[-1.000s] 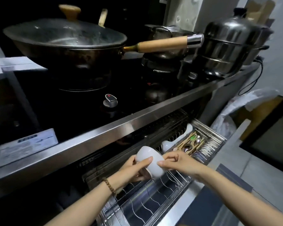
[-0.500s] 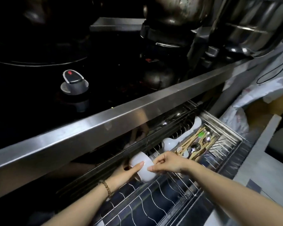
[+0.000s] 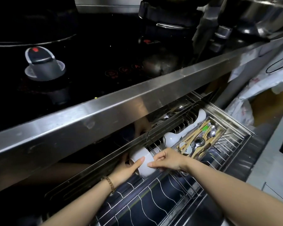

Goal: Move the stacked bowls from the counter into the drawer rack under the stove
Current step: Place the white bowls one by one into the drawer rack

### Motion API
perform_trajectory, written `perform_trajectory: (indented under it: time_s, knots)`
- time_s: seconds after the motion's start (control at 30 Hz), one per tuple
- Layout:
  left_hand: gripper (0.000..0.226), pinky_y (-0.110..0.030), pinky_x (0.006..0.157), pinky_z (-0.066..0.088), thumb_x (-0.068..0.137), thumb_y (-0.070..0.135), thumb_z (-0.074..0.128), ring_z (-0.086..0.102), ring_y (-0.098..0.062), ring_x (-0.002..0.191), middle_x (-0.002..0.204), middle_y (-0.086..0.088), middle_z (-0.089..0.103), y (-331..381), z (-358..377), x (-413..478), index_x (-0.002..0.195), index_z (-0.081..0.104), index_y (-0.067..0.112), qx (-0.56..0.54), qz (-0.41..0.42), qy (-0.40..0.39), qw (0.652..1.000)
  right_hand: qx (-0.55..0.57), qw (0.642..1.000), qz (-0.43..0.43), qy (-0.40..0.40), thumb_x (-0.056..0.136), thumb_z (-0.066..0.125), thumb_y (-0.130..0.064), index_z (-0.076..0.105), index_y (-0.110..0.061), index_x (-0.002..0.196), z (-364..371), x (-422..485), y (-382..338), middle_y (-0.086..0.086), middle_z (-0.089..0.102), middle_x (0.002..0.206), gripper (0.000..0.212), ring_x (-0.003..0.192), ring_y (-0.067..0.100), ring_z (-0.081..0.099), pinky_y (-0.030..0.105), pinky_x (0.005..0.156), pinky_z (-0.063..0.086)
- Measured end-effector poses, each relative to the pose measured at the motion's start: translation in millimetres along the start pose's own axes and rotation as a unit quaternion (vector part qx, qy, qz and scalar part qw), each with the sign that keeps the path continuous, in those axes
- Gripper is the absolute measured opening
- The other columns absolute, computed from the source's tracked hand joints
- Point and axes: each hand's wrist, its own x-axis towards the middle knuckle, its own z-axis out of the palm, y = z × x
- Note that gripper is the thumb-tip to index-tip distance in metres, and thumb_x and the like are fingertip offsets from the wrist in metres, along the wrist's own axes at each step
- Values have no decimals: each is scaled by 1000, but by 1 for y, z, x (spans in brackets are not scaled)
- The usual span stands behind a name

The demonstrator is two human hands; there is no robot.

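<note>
No words or numbers can be read. The black glass stove top (image 3: 104,66) carries faint red round control signs (image 3: 124,70), too dim to make out; the grey knob (image 3: 44,62) bears a red dot.

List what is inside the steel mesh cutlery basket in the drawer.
The steel mesh cutlery basket holds wooden chopsticks, metal spoons and a small white ceramic spoon. Whatever lies beneath them is covered.
</note>
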Motion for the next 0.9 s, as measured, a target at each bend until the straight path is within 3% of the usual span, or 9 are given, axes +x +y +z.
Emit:
perform_trajectory:
  time_s: [0.1, 0.2, 0.33, 0.43, 0.53, 0.67, 0.73, 0.83, 0.9]
  knots:
    - [89, -2, 55, 40, 62, 66, 63, 56, 13, 68, 87, 22, 59, -2, 1, 3, 137, 38, 28, -8, 9, 8, 1000, 3, 1000, 2, 2, 82, 72, -17, 67, -10, 72, 0, 2, 3, -11, 59, 51, 13, 65, 13, 52, 31, 78, 48]
    - [94, -16, 70, 46, 62, 68, 64, 59, 7, 80, 88, 20, 63, -4, 1, 3, 141, 35, 27, -3, 4, 9, 1000, 0, 1000, 12, 1, 82, 71, -17, 66, -13, 69, -1, 3, 4, -9, 59, 54, 15, 66, 13, 53, 29, 76, 48]
    - [86, -31, 92, 49, 71, 65, 62, 61, -15, 100, 104, 3, 65, -1, -5, -4, 142, 30, 28, 24, -20, 8, 999, -12, 999, 32, 3, 84, 69, -12, 59, -25, 53, -3, 0, -1, -17, 51, 36, 35, 41, -7, 50, 5, 54, 40]
    - [68, -12, 79, 49, 83, 52, 60, 62, -12, 91, 104, 0, 65, 6, -11, -19, 138, 37, 22, 29, -31, 10, 999, -35, 998, 48, 33, 82, 72, -13, 66, -13, 87, -5, -11, -5, -17, 52, 37, 7, 40, -9, 49, 4, 50, 39]
    - [56, 3, 48, 37, 87, 42, 59, 53, 2, 70, 112, -3, 63, 16, -16, -38, 133, 44, 14, 20, -14, 12, 1000, -23, 996, 54, 75, 81, 73, -14, 61, -3, 115, -9, -28, -10, -8, 58, 59, 38, 48, 1, 53, 12, 52, 41]
    - [50, -15, 72, 48, 89, 32, 59, 59, -13, 91, 123, -7, 60, 33, -21, -69, 131, 47, 7, -9, 21, 19, 1000, -16, 992, 17, 122, 83, 70, -21, 58, -7, 123, -7, -72, -28, 5, 66, 95, 44, 86, 15, 62, 24, 81, 47]
    - [48, -14, 64, 48, 89, 32, 59, 59, -11, 80, 118, -6, 61, 41, -23, -87, 130, 47, 9, -17, 30, 12, 999, -18, 990, -7, 140, 84, 68, -25, 57, -11, 125, -4, -97, -34, 5, 66, 112, 45, 100, 14, 62, 25, 90, 47]
    - [45, -20, 74, 48, 89, 30, 59, 58, -10, 85, 120, -6, 62, 57, -27, -118, 128, 50, 11, -25, 63, -2, 998, 30, 985, -47, 161, 86, 65, -26, 56, -15, 125, 4, -139, -43, -3, 66, 98, 42, 76, -4, 62, 11, 64, 48]
    - [42, -24, 85, 44, 90, 28, 58, 55, -9, 94, 122, -6, 61, 70, -32, -143, 128, 51, 10, -25, 98, -3, 995, 73, 979, -57, 181, 87, 65, -26, 56, -15, 126, 10, -165, -47, -3, 65, 91, 41, 80, 1, 64, 11, 62, 48]
